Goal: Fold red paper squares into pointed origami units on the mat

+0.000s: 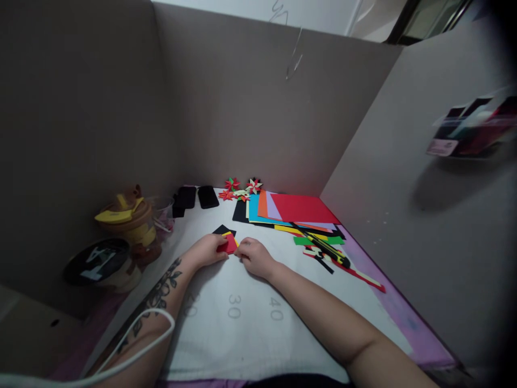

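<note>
In the middle of the table, my left hand (210,249) pinches a small red paper square (228,245) between thumb and fingers. A yellow paper piece (236,241) shows along the red one's edge. My right hand (254,257) is closed at the right side of these papers, its thumb and fingertips together at their corner. Whether it grips an edge there is hidden. Just behind my left hand lies a black paper piece (222,229), partly covered.
Coloured sheets (302,207) are stacked at the back right, with a yellow-black utility knife (327,249) and paper strips (319,241) in front. Folded paper stars (253,186) and a black phone-like object (208,197) lie at the back. Lidded cups (127,221) stand left; a white cable (161,334) crosses my left forearm.
</note>
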`<state>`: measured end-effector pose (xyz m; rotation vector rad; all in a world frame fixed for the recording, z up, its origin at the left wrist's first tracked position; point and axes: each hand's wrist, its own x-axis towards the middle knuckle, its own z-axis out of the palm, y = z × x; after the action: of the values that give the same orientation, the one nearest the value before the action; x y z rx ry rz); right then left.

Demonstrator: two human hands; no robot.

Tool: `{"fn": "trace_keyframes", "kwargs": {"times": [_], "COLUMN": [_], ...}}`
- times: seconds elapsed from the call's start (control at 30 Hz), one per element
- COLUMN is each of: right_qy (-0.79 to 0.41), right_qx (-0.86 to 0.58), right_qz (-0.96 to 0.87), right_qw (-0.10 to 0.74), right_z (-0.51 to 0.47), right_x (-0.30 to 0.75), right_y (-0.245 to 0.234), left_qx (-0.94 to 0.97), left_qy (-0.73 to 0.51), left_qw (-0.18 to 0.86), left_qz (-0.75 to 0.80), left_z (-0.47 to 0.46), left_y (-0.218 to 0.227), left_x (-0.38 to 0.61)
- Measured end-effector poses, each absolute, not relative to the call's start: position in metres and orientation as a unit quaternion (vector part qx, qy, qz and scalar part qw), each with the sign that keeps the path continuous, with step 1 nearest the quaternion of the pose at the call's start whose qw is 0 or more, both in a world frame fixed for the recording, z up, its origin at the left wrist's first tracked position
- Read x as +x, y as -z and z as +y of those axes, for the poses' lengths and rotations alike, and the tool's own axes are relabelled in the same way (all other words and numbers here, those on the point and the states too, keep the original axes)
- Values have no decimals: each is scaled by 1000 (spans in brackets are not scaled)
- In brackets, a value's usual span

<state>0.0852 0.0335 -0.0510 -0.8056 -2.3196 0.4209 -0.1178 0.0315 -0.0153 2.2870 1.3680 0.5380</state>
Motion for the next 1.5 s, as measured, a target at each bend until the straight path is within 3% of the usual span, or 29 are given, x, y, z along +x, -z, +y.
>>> {"fn": "trace_keyframes", "kwargs": {"times": [0.43,0.77,1.03,1.37,1.5], "right_qy": [-136,-147,-145,-104,-80], "right_qx": [-296,-305,-301,-222,-213], "right_qz": [-883,-878,-879,-924,-938], "right_qw": [338,337,339,292,260], "right_z": [34,34,35,34,34], "right_x": [85,84,84,84,73], "right_y": [53,53,54,52,50], "left_qx": [858,845,834,775,725], "left_qy": [-133,-167,-171,-231,-332], "left_qw": [139,144,217,226,187], "left_qz": [477,487,477,543,574], "left_z": [30,29,27,33,33], "left_y": [13,15,4,14,8], "left_x": [-115,-113,-117,-119,-119]}}
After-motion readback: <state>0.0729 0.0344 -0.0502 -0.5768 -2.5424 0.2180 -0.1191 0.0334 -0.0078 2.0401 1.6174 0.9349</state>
